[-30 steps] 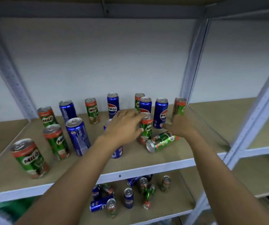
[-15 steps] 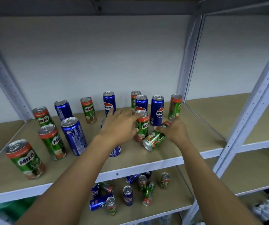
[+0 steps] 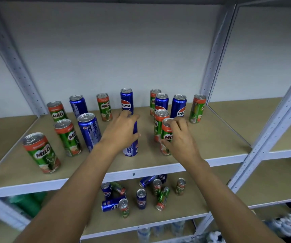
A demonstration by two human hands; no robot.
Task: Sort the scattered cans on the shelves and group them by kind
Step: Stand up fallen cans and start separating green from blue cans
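Half a second ago the green can under the right hand lay on its side near the shelf's front; now it stands upright, and the left hand has come off the neighbouring green can and closed on a blue one. On the upper shelf (image 3: pixel 158 165), starting at the left, a Milo can (image 3: pixel 42 152) stands nearest the front edge, with two more Milo cans (image 3: pixel 68 137) (image 3: pixel 57 111) behind it and two blue cans (image 3: pixel 89 131) (image 3: pixel 78 105) just to their right. Further right another Milo can (image 3: pixel 104 106) and a Pepsi can (image 3: pixel 126 100) stand toward the back wall. The left hand (image 3: pixel 121 131) wraps round a blue Pepsi can (image 3: pixel 132 148), fingers curled across its top and far side, thumb on the near side; only the can's lower part shows below the hand. Just right of it, the right hand (image 3: pixel 180 137) grips the upright Milo can (image 3: pixel 165 135), fingertips over its rim and thumb low on the label. That can touches or nearly touches another green can (image 3: pixel 158 123) behind it. Behind these stand two more blue cans (image 3: pixel 161 102) (image 3: pixel 179 106) and two green ones (image 3: pixel 154 100) (image 3: pixel 197 108). On the lower shelf (image 3: pixel 211 195) a mixed cluster of cans (image 3: pixel 141 195) lies scattered, some upright and some tipped over.
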